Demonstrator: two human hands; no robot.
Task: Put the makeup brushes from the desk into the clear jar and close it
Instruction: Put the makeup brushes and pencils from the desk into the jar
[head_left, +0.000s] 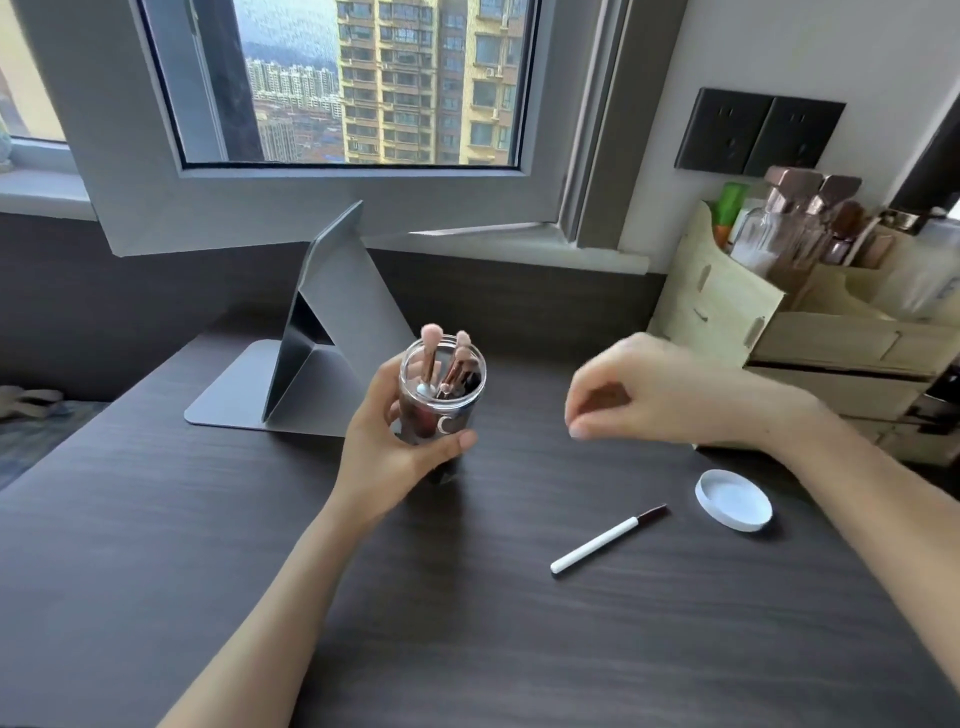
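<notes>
Head view, jar? — Left hand (387, 447) grips clear jar (441, 395), lifted off desk (467, 623), brushes (452, 364) inside.
— Right hand (649, 395)? — Empty, fingers loosely curled, blurred. White brush (608, 539) and lid (733, 500) lie on desk.

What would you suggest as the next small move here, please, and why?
Probably the right hand, empty and hovering, should drop to the white brush lying alone on the desk. The left hand holds the jar open; the lid waits.
</notes>
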